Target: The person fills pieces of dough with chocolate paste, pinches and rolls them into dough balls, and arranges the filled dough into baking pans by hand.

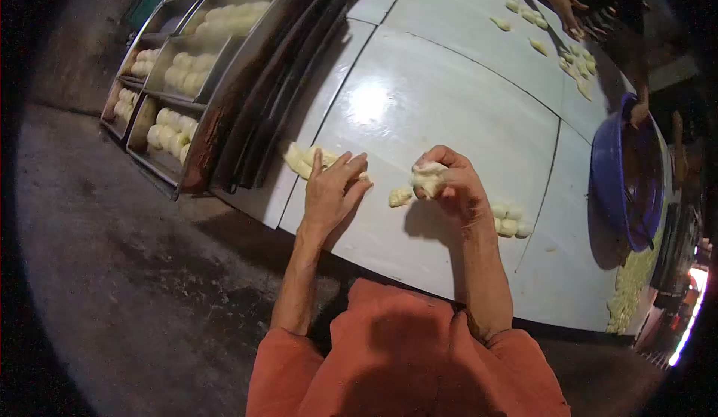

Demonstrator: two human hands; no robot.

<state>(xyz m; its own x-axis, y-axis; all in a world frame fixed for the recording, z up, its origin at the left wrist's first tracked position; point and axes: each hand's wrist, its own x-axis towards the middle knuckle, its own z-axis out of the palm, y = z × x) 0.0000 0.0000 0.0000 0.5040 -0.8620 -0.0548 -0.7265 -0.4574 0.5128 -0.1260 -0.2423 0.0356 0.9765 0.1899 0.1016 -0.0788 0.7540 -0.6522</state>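
Observation:
My left hand (333, 189) lies palm down on the white tabletop, fingers stretched out and apart. It rests against a pale dough strip (299, 160) at the left, part of which the fingers cover. Raised a little above the table, my right hand (458, 185) has its thumb and fingers closed round a piece of dough (429, 178). A small torn lump of dough (400, 197) sits on the table between the two hands. Just right of my right wrist are several round dough balls (511, 221) in a tight group, partly hidden by the wrist.
Metal trays (187, 65) with rows of dough balls stand at the left beside stacked dark trays (299, 65). A purple basin (609, 170) is at the right edge. Across the table, another person's hand (565, 9) is near several dough pieces (580, 65).

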